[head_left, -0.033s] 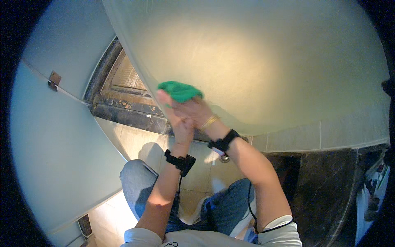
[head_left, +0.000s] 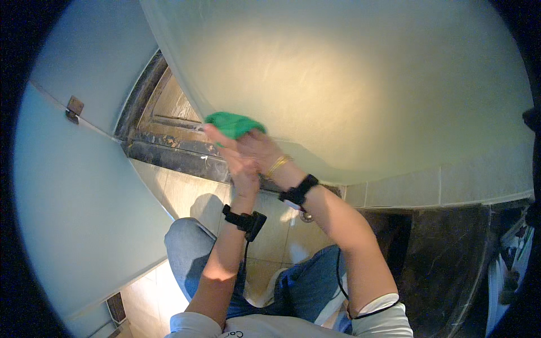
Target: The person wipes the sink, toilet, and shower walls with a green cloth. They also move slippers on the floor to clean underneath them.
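Note:
A bunched green cloth (head_left: pixel 235 124) lies against the large frosted glass panel (head_left: pixel 338 84), close to its left edge. My right hand (head_left: pixel 260 149) presses on the cloth with its fingers, partly hidden by it and smeared by motion. A gold bracelet (head_left: pixel 278 165) and a black strap (head_left: pixel 300 191) circle the right wrist. Just below, my left hand (head_left: pixel 244 173) is closed against the heel of my right hand. What its fingers hold, if anything, stays hidden. A black strap with a small box (head_left: pixel 248 222) sits on the left wrist.
Another frosted panel (head_left: pixel 79 197) stands at the left with a metal clip (head_left: pixel 74 109). A worn wooden panel with a dark frame (head_left: pixel 174 141) shows between the panels. Tiled floor (head_left: pixel 270 248) lies between my knees; a dark stone surface (head_left: pixel 445 259) is at the right.
Both hands and the green cloth have shifted slightly left along the glass, nearer its left edge. The right hand still holds the cloth.

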`<control>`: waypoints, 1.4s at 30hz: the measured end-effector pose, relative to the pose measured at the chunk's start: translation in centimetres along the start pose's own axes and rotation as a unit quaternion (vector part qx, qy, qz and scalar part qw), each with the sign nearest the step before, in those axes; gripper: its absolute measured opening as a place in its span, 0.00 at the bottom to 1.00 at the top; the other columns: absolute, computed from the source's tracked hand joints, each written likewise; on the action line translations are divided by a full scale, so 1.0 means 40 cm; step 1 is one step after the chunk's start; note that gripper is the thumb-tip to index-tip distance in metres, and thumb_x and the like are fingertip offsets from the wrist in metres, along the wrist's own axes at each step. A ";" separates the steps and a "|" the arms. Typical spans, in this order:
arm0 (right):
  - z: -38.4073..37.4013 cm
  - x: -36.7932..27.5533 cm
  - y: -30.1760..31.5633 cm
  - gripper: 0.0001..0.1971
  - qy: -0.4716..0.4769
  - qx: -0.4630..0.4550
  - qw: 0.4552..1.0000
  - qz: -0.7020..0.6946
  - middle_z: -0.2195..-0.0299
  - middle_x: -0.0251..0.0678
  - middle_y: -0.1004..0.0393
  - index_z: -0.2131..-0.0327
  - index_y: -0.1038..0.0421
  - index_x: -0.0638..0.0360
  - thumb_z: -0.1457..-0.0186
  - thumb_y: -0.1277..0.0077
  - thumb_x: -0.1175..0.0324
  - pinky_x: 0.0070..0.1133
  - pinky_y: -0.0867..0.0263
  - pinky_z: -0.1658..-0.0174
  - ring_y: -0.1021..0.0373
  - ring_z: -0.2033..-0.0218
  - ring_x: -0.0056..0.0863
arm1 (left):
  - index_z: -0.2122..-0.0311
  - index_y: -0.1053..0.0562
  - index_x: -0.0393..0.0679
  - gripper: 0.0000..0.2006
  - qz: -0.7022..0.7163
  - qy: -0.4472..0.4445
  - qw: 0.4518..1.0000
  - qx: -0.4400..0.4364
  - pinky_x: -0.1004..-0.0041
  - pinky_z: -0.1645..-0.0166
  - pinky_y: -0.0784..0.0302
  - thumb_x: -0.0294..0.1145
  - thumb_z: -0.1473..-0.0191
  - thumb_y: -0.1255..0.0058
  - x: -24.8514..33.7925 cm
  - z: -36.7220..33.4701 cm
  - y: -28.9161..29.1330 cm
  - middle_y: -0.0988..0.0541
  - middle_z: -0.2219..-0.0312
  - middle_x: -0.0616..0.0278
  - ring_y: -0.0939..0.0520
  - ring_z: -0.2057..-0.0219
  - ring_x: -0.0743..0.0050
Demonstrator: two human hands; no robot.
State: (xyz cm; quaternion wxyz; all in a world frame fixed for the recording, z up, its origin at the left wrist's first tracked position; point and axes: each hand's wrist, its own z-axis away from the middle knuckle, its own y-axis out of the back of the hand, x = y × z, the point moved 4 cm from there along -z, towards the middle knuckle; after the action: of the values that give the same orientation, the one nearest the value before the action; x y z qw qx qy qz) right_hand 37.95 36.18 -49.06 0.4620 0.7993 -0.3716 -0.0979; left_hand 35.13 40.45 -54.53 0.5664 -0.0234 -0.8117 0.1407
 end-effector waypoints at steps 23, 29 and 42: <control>0.657 0.204 0.229 0.26 -0.059 -0.256 0.956 0.127 0.46 0.23 0.46 0.52 0.38 0.32 0.59 0.55 0.69 0.25 0.38 0.57 0.37 0.55 0.24 | 0.46 0.67 0.24 0.49 -0.217 0.059 0.893 -0.389 0.54 0.40 0.61 0.44 0.56 0.48 -0.087 0.367 -0.394 0.66 0.45 0.29 0.63 0.43 0.34; 0.557 0.156 0.200 0.25 -0.119 -0.225 0.962 0.099 0.46 0.19 0.44 0.51 0.39 0.33 0.57 0.58 0.68 0.26 0.39 0.54 0.37 0.53 0.27 | 0.45 0.69 0.26 0.49 -0.200 0.019 0.923 -0.328 0.56 0.40 0.63 0.39 0.57 0.47 -0.037 0.304 -0.307 0.68 0.45 0.31 0.64 0.42 0.37; 0.190 -0.069 -0.306 0.20 -0.243 -0.174 0.729 -0.616 0.53 0.34 0.35 0.50 0.41 0.58 0.46 0.58 0.64 0.18 0.43 0.52 0.38 0.55 0.25 | 0.42 0.63 0.37 0.43 -0.010 0.284 0.958 0.047 0.69 0.40 0.57 0.65 0.50 0.79 -0.386 0.173 0.188 0.56 0.42 0.53 0.54 0.41 0.61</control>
State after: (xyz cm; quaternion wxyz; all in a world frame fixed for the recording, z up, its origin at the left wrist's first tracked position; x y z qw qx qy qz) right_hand 38.34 36.64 -63.72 0.3253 0.7075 0.1260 -0.6146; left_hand 33.31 43.20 -72.75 0.7754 -0.0274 -0.6102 0.1603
